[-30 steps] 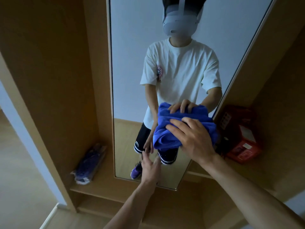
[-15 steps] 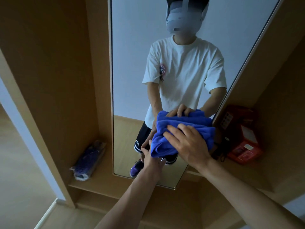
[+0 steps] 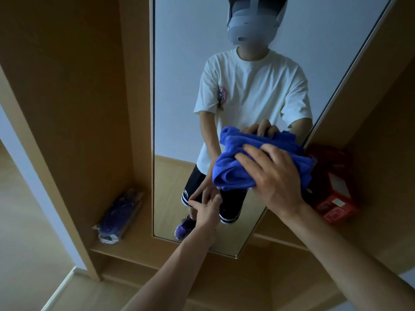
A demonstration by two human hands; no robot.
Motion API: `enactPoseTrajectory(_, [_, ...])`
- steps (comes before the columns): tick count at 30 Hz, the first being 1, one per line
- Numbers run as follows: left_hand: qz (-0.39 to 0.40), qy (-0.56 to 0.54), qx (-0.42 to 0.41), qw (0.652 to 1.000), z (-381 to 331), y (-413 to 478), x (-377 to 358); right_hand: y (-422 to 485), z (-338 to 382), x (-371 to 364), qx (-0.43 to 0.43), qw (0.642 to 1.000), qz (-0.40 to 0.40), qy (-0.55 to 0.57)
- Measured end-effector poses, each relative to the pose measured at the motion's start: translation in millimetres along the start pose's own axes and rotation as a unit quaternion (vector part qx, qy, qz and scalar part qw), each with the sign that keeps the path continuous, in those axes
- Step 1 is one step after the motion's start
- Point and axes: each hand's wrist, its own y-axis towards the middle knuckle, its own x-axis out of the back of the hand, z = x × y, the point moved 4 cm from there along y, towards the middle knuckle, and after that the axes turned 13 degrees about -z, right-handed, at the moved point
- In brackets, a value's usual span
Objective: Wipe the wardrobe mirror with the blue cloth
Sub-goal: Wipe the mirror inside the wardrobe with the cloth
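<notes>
While the cloth (image 3: 253, 162) is bunched thick against the mirror (image 3: 179, 90), low on the glass and toward its right edge, I judge the wiping itself to be the step in hand. My right hand (image 3: 272, 173) lies spread over the wad, its fingers (image 3: 251, 153) pressing it flat to the glass rather than curling round it, so the hold is a push more than a pinch. My left hand (image 3: 207, 208) reaches in just below the cloth's lower left corner, fingers loosely parted and gripping nothing; whether the tips touch the glass or the hanging fold I cannot tell.

Most of the glass lies above and to the left of the wad, so I judge much of the wiping may be still to do, though no smear or mark shows either way. Next the wad needs to travel across the glass under steady pressure from the palm, and the loose folds want tucking so none trails off.

Round the mirror stands the wooden wardrobe (image 3: 74, 97). A wrapped purple bundle (image 3: 119, 216) lies on the shelf to the left, and a red box (image 3: 332, 194) sits on the right, just beside the cloth's far end, near enough to be knocked on a wide stroke.
</notes>
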Motion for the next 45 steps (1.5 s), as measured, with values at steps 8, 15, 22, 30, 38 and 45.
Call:
enactPoseTrajectory(8, [-0.039, 0.388, -0.337, 0.857, 5, -29, 17, -51, 24, -15, 0.036, 0.996, 0.074, 0.039])
enactPoseTrajectory(15, [-0.056, 0.462, -0.45, 0.762, 0, -39, 22, -6, -13, 3, -0.025, 0.999, -0.019, 0.019])
enactPoseTrajectory(22, [-0.038, 0.458, -0.471, 0.753, 4, -33, 22, -38, 15, -14, -0.004, 0.999, 0.029, 0.024])
enactPoseTrajectory(30, [-0.031, 0.499, -0.474, 0.724, 5, -30, 24, -61, 24, -14, 0.027, 0.993, 0.095, 0.058])
enactPoseTrajectory(38, [-0.035, 0.48, -0.453, 0.75, 7, -33, 25, 4, -32, 15, -0.03, 0.999, -0.019, 0.001])
enactPoseTrajectory(45, [-0.033, 0.499, -0.474, 0.725, 8, -26, 21, -69, 27, -17, -0.003, 0.995, 0.082, 0.05])
